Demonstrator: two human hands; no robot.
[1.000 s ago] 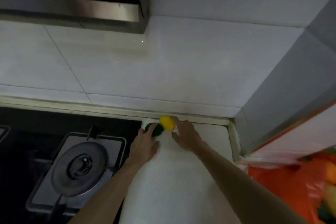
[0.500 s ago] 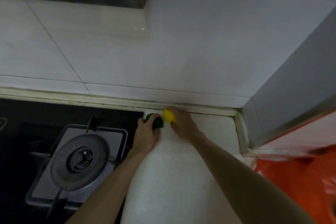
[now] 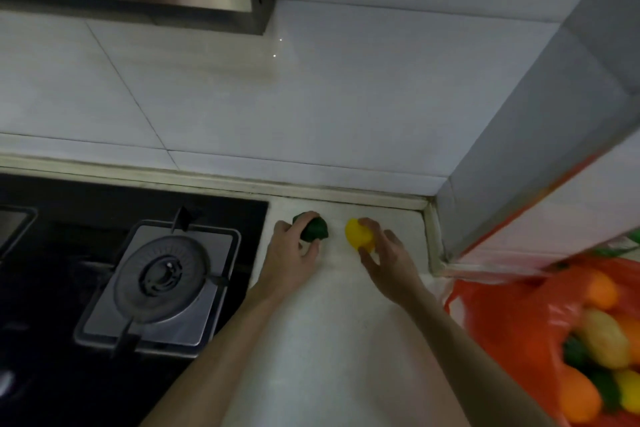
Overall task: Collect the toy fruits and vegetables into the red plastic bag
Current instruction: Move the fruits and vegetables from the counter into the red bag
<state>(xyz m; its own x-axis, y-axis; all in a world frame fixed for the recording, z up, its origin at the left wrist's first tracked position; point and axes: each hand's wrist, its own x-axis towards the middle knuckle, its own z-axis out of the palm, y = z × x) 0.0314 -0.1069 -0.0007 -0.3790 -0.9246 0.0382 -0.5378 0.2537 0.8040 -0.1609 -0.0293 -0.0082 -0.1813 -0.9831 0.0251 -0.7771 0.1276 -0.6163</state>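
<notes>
Near the far edge of the white table (image 3: 322, 340), the left hand (image 3: 289, 255) grasped a dark green toy vegetable (image 3: 313, 229); the right hand (image 3: 388, 258) grasped a yellow toy fruit (image 3: 358, 233). The red plastic bag (image 3: 512, 322), holding toys, lay at the right edge.

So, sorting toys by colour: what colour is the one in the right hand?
Yellow, gripped by the right hand; the head view shows it.

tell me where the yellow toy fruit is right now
The yellow toy fruit is in the right hand, at the back of the white counter, right of the green toy.
</notes>
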